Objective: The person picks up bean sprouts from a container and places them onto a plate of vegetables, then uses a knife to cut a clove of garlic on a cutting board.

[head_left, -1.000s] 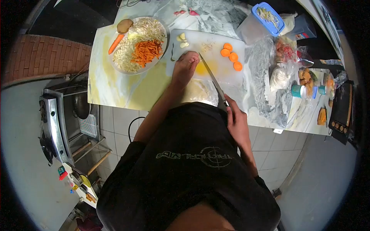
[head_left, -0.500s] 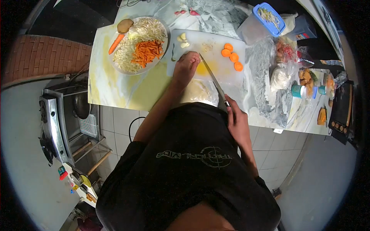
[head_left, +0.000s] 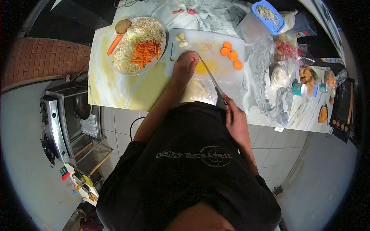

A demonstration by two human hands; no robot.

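My right hand (head_left: 236, 116) grips a long knife (head_left: 211, 75) by its dark handle, and the blade points up-left across the white cutting board (head_left: 231, 75). Beside the blade tip, my left hand (head_left: 187, 63) is closed, fingers bent down at the board; whatever they hold is hidden. Small chopped bits (head_left: 207, 46) lie just above the tip. Peeled garlic cloves (head_left: 181, 39) sit at the board's upper left, and several carrot slices (head_left: 233, 56) are at its right side.
An oval plate (head_left: 163, 50) at the left bears shredded carrot, sprouts and other shreds. Shallots (head_left: 191, 11) lie behind the board. A blue-lidded container (head_left: 252, 29), bags and jars (head_left: 299, 89) stand at the right. A stove (head_left: 58, 127) is far left.
The knife handle and my right hand have shifted slightly left and up. My left hand stays in nearly the same place, still closed by the blade tip.
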